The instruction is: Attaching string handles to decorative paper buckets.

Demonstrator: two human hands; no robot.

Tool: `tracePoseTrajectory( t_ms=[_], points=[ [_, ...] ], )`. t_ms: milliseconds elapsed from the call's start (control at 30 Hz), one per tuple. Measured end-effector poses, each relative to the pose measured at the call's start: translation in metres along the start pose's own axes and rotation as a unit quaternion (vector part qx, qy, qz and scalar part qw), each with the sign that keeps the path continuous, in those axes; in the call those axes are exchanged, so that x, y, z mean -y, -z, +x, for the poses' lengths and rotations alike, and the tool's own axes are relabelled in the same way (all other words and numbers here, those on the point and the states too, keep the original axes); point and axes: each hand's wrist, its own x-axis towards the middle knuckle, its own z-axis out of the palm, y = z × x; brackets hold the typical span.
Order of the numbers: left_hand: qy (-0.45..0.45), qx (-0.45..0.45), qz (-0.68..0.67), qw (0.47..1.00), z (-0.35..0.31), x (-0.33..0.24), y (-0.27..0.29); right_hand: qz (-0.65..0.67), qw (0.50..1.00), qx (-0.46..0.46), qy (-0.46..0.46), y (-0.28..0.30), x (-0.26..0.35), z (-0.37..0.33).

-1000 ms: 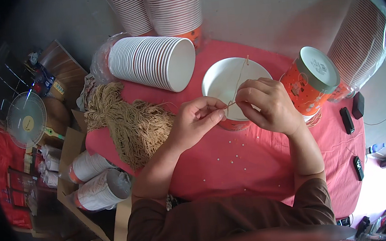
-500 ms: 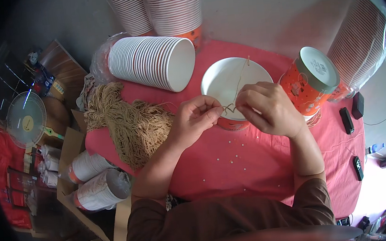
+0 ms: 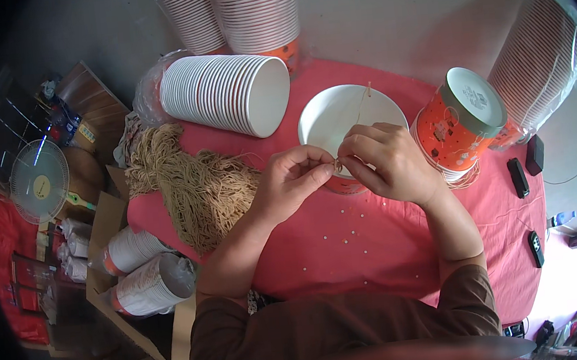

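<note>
A thin tan cord [image 3: 338,165] is pinched between the fingertips of my left hand [image 3: 297,179] and my right hand [image 3: 392,161], bent into a small loop where they meet. Both hands are over the near rim of a white-lined paper bucket [image 3: 320,116], whose orange outside shows just below my fingers. A thin strand [image 3: 359,109] hangs inside the bucket by its far rim, with a small light piece at its top. Left of my left forearm lies a large tangled bundle of tan cords [image 3: 210,191].
A nested stack of white buckets [image 3: 217,93] lies behind the bundle. At right an orange bucket [image 3: 445,130] stands upside down beside a plastic-wrapped stack [image 3: 534,66]. Small pale beads [image 3: 346,242] dot the red cloth [image 3: 393,260]. Dark devices [image 3: 518,179] lie at the right edge.
My right hand has moved left, and the fingertips of both hands are now nearly together. The zigzag of cord between them has drawn into a small loop.
</note>
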Motion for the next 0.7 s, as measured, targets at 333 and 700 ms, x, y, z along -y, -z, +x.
tracePoseTrajectory(
  t_ms=[333, 700],
  points=[
    [-0.017, -0.045, -0.008, 0.999, 0.001, 0.001, -0.01, 0.009, 1.0, -0.001, -0.001, -0.002, 0.002, 0.0],
    [-0.312, -0.081, 0.332, 0.886, 0.006, 0.006, -0.011, 0.185, 0.97, 0.062, -0.145, -0.001, 0.005, -0.003]
  ],
)
